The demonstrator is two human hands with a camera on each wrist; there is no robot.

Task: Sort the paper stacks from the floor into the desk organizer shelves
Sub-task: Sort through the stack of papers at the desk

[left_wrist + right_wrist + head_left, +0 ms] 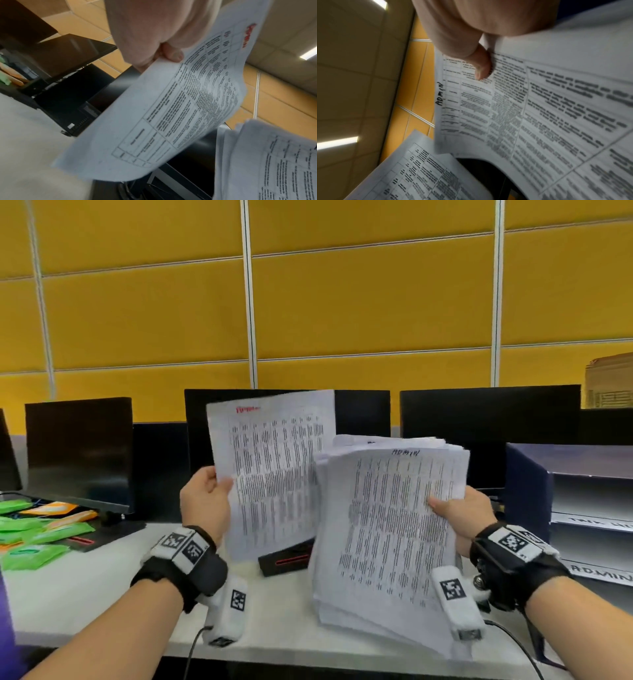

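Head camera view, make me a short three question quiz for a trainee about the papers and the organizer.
1. True or false: the left hand holds the thick paper stack.
2. The handwritten word topping the stack's front page reads: A) ADMIN B) SALES C) LEGAL
3. Fill in: the desk organizer stands to the person's ____.

Key: 1 false, it pinches the single sheet with the red heading; the right hand grips the stack. 2 A. 3 right.

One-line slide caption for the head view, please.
Left hand holds a red-marked printed sheet; right hand grips a thick white paper stack beside the organizer.
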